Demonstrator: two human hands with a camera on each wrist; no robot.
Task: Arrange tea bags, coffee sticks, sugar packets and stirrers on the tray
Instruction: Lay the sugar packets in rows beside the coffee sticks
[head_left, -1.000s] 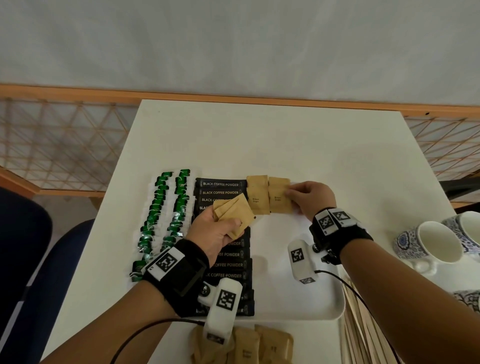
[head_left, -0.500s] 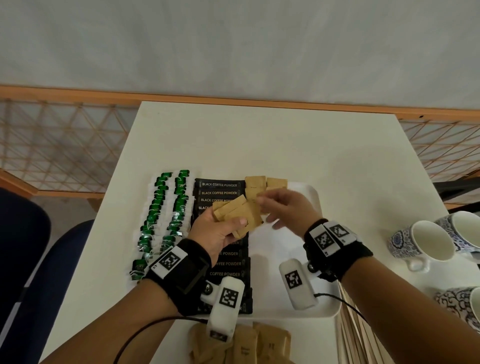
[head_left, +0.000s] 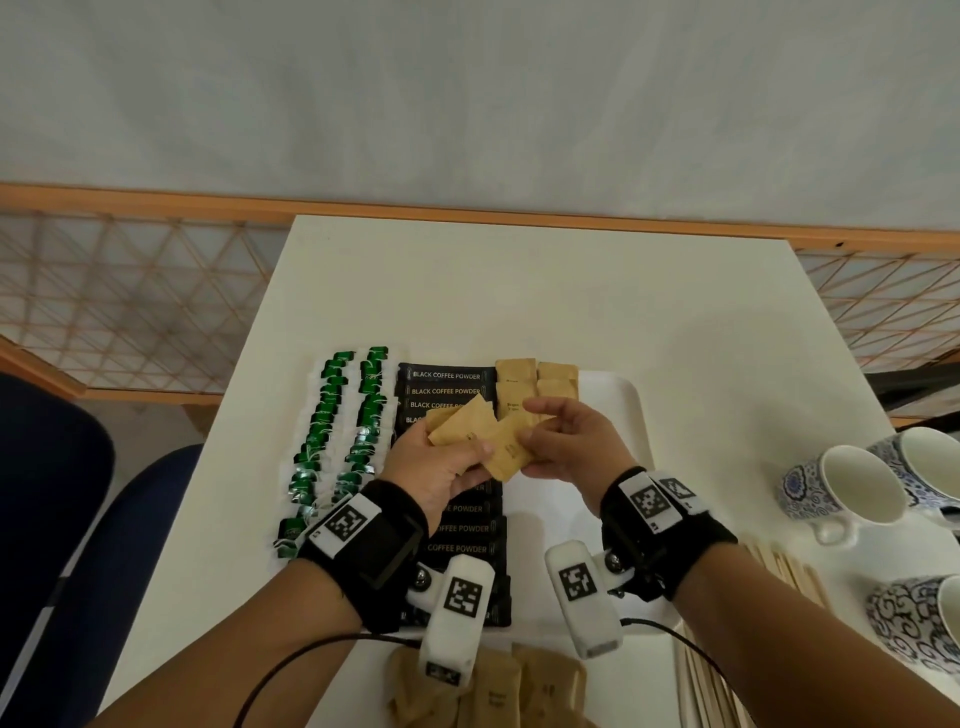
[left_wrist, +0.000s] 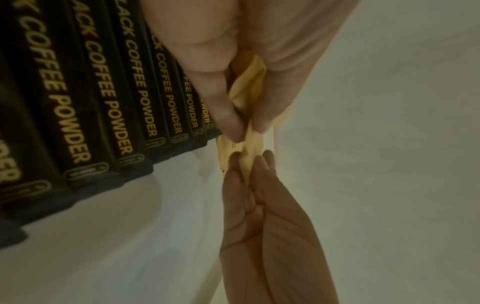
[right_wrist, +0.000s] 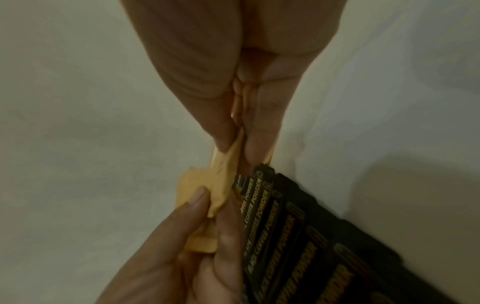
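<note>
My left hand (head_left: 441, 462) holds a fan of brown sugar packets (head_left: 467, 428) above the white tray (head_left: 631, 410). My right hand (head_left: 563, 441) pinches the near packet (head_left: 511, 452) of that fan at its right edge. The left wrist view shows both hands' fingertips meeting on the brown packets (left_wrist: 250, 156); the right wrist view shows the same pinch on the packet (right_wrist: 221, 189). On the tray lie two columns of green tea bags (head_left: 337, 436), a column of black coffee sticks (head_left: 447, 376) and several sugar packets (head_left: 537, 382) at the far end.
More brown sugar packets (head_left: 498, 696) lie on the table in front of the tray. Wooden stirrers (head_left: 727, 670) lie at the near right. Blue-patterned white cups (head_left: 841, 493) stand at the right edge. A blue chair (head_left: 78, 519) is to the left.
My right hand left the sugar packets laid at the tray's far end and came back to the fan in my left hand, where it now pinches a packet.
</note>
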